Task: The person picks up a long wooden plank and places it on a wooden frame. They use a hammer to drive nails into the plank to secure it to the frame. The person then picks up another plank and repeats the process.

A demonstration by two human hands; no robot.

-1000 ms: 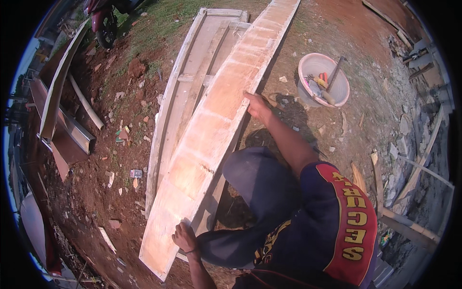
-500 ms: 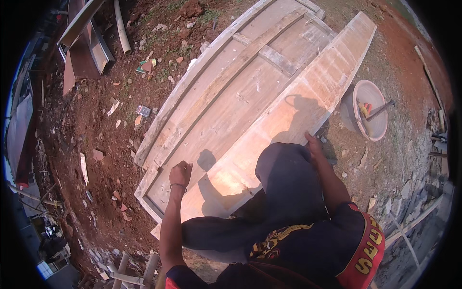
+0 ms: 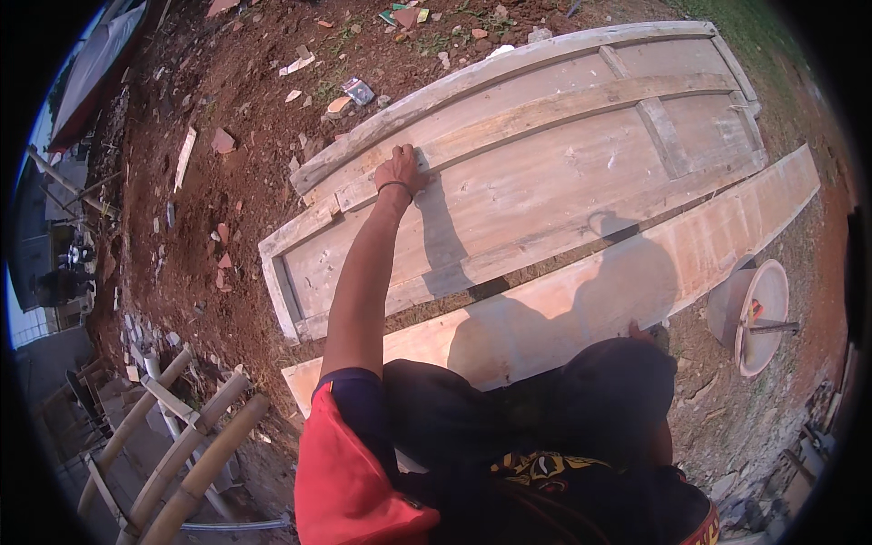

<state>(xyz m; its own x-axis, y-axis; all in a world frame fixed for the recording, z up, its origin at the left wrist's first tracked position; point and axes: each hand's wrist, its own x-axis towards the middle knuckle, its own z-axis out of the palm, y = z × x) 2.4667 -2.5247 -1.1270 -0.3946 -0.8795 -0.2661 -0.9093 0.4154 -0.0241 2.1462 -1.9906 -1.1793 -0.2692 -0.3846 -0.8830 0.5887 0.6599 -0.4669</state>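
Observation:
A large framed wooden panel (image 3: 545, 191) lies on the ground, with pale battens nailed along and across it. My left arm reaches out over it. The closed fingers of my left hand (image 3: 398, 170) are at its middle batten (image 3: 509, 127) and look hooked on its edge. Nearer to me lies a long tapered wooden plank (image 3: 727, 232), separated from the panel by a narrow gap. At the plank's near edge my right hand (image 3: 640, 332) shows only in part, mostly hidden behind my knee; its fingers appear closed on that edge.
To the right stands a whitish bucket (image 3: 763, 318) with a tool handle sticking out. Bamboo poles (image 3: 191, 454) form a frame at the lower left. Red soil with broken tile, wood scraps and a small packet (image 3: 358, 91) extends beyond the panel.
My left hand has moved forward to the panel's middle batten. The plank, which overlapped the panel, now lies apart from it. My view has turned left.

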